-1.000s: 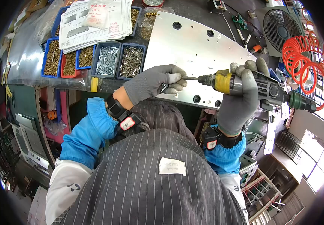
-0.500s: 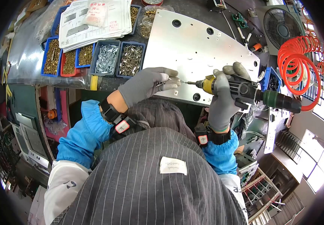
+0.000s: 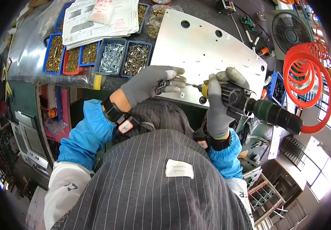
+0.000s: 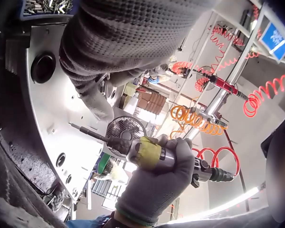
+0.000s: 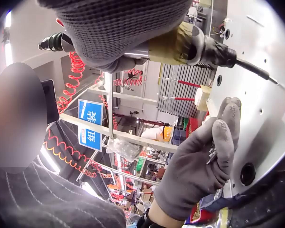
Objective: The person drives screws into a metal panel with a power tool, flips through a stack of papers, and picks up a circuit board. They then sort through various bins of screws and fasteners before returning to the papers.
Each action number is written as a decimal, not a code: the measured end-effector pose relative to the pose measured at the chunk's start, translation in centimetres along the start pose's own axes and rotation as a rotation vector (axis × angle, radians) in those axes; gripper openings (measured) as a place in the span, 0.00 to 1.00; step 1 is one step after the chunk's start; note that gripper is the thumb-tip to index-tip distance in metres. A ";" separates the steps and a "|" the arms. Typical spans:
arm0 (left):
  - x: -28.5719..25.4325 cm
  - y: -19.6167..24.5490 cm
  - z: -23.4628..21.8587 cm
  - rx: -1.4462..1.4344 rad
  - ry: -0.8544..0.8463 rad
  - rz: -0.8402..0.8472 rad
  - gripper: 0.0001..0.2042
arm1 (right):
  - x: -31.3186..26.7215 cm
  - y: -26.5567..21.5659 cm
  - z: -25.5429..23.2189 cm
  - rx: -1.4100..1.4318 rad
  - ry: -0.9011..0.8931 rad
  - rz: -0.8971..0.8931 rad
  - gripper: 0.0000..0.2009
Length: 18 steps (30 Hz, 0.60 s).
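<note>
My gloved left hand [image 3: 146, 84] is beside the front edge of a pale metal panel [image 3: 184, 42], its curled fingers holding small silver metal fasteners [image 5: 212, 154]. In my gloved right hand [image 3: 217, 111] I grip an air screwdriver [image 3: 236, 96] with yellow tape [image 4: 149, 153] round its nose. Its slim bit [image 5: 254, 70] points left, the tip close over the panel in the right wrist view. Left fingertips lie just short of that tip in the head view. Several small holes and black round grommets [image 4: 42, 68] dot the panel.
Left of the panel stand small bins of silver pins [image 3: 111, 57], darker pins [image 3: 136, 59] and brass parts [image 3: 53, 55], with printed sheets [image 3: 96, 27] over some. A coiled red air hose [image 3: 303, 73] runs from the screwdriver at right, near a fan [image 3: 290, 30].
The screwdriver has moved left and tilted, its hose end swinging down and nearer me. My left fingers, at the bit a second ago, have drawn slightly left of its tip.
</note>
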<state>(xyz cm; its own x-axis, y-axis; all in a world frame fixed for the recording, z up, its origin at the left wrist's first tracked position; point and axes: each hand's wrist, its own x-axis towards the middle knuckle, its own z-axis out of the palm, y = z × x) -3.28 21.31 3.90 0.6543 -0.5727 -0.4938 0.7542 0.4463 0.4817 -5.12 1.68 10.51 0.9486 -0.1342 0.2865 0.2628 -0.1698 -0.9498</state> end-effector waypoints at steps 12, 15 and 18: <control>0.6 -0.8 0.2 0.062 0.066 -0.016 0.17 | 0.8 -2.9 -0.2 0.099 0.109 0.095 0.25; 1.2 -1.2 0.8 0.039 0.117 -0.031 0.15 | 1.2 -3.6 -0.7 0.047 0.198 0.054 0.25; 1.6 -1.4 1.5 0.003 0.054 -0.076 0.16 | 0.9 -3.4 -1.5 0.016 0.201 -0.065 0.21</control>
<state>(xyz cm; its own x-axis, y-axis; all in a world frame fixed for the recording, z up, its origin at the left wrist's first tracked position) -3.38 18.70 3.52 0.5970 -0.5672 -0.5673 0.8019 0.4005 0.4434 -5.42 0.64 14.24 0.8755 -0.3160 0.3655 0.3269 -0.1695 -0.9297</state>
